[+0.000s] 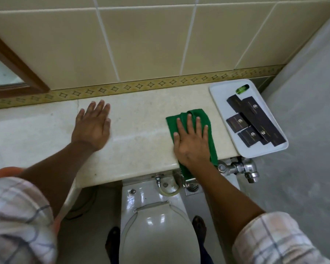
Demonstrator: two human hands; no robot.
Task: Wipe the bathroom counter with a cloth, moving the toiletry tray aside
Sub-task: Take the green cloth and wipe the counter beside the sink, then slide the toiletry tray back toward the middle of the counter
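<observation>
A cream marble counter (141, 130) runs along the tiled wall. My right hand (191, 143) lies flat, fingers spread, pressing a green cloth (202, 117) onto the counter's right part; the cloth's lower end hangs over the front edge. My left hand (92, 126) rests palm down on the bare counter to the left, holding nothing. A white toiletry tray (220, 98) sits at the counter's far right end, just right of the cloth, carrying several dark boxes (255, 119) and a small green item (242, 89). Its near corner overhangs the counter edge.
A toilet with closed lid (156, 229) stands below the counter's front edge, with a chrome flush valve (240, 168) under the tray. A wood-framed mirror (13, 63) is at the left wall. A grey wall (303, 111) bounds the right side.
</observation>
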